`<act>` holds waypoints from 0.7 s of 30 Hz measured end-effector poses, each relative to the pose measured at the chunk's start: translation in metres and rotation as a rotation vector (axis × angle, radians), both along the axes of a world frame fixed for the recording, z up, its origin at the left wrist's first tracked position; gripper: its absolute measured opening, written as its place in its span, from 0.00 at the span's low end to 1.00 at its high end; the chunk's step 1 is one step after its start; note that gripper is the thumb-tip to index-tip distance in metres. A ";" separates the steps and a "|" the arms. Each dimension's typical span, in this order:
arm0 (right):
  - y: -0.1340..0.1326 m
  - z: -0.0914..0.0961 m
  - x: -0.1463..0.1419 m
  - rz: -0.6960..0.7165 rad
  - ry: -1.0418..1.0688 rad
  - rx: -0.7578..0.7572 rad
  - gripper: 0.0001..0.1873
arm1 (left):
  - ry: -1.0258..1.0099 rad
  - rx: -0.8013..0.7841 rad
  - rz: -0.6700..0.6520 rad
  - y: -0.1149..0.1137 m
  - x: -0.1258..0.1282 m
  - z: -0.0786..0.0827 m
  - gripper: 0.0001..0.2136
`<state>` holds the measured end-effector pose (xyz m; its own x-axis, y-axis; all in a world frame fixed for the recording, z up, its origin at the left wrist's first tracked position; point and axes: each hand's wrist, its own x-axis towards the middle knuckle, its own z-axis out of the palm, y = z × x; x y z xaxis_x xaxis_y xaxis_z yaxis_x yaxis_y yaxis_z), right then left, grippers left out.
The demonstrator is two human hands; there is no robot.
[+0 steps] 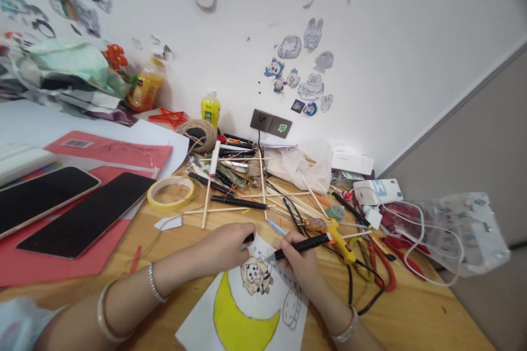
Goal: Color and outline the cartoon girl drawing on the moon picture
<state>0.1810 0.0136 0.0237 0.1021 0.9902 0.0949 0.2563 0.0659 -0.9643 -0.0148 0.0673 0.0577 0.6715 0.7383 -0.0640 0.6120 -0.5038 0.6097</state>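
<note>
Head view: the right hand (307, 270) pinches a black marker (304, 245) above the paper (200, 321), which lies on the table (428, 323) with a yellow moon (241, 324) and a small figure (257, 277) on it. The left hand (234, 244), fingers curled at the paper's top edge, grips a black piece (249, 238) (mostly hidden).

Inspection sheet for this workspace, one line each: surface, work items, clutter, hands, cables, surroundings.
Surface: wooden table, crowded toward the wall.
Work items: white paper bearing a yellow crescent moon and a cartoon figure; black marker.
Clutter: wooden sticks, yellow tape roll, yellow glue gun, orange-handled scissors.
Hands: right hand grips the black marker over the paper; left hand holds a small black piece, partly hidden.
Cables: white cable loops at right, by clear plastic packaging; black cable curves beside the scissors.
Surroundings: white wall with cartoon stickers.
</note>
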 end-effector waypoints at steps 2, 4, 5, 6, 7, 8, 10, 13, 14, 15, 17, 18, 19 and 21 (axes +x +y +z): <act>0.000 0.000 0.000 -0.002 -0.007 -0.004 0.16 | 0.010 0.002 -0.002 0.000 0.000 -0.001 0.03; 0.000 -0.001 0.001 0.003 -0.028 0.003 0.15 | 0.025 0.011 -0.004 0.000 0.000 0.000 0.04; -0.001 -0.001 0.002 0.012 -0.043 0.009 0.14 | 0.036 0.016 -0.002 -0.001 0.001 0.000 0.04; -0.001 -0.001 0.003 0.024 -0.060 0.018 0.14 | 0.049 0.020 0.001 -0.001 0.001 0.000 0.03; -0.001 -0.001 0.003 0.040 -0.076 0.027 0.13 | 0.063 0.024 0.003 -0.001 0.001 0.000 0.03; -0.002 -0.001 0.004 0.059 -0.090 0.033 0.13 | 0.075 0.027 0.003 -0.001 0.002 0.000 0.03; -0.002 -0.001 0.005 0.099 -0.114 0.029 0.13 | 0.093 0.027 -0.003 -0.001 0.002 0.000 0.04; -0.003 -0.002 0.005 0.131 -0.142 0.010 0.12 | 0.103 0.027 -0.007 -0.001 0.003 -0.001 0.04; -0.003 -0.002 0.006 0.132 -0.149 0.007 0.13 | 0.102 0.026 -0.007 0.000 0.003 -0.001 0.04; -0.003 -0.003 0.006 0.131 -0.155 0.005 0.13 | 0.103 0.027 -0.008 0.000 0.003 -0.001 0.04; -0.003 -0.002 0.006 0.132 -0.172 0.005 0.13 | 0.100 0.026 -0.015 0.000 0.002 0.000 0.03; -0.004 -0.002 0.006 0.133 -0.184 0.005 0.13 | 0.097 0.025 -0.018 0.000 0.002 0.000 0.03; -0.004 -0.002 0.006 0.135 -0.196 0.004 0.13 | 0.093 0.023 -0.022 0.000 0.002 0.000 0.03; -0.004 -0.001 0.006 0.136 -0.211 0.005 0.13 | 0.086 0.021 -0.027 0.000 0.002 0.001 0.03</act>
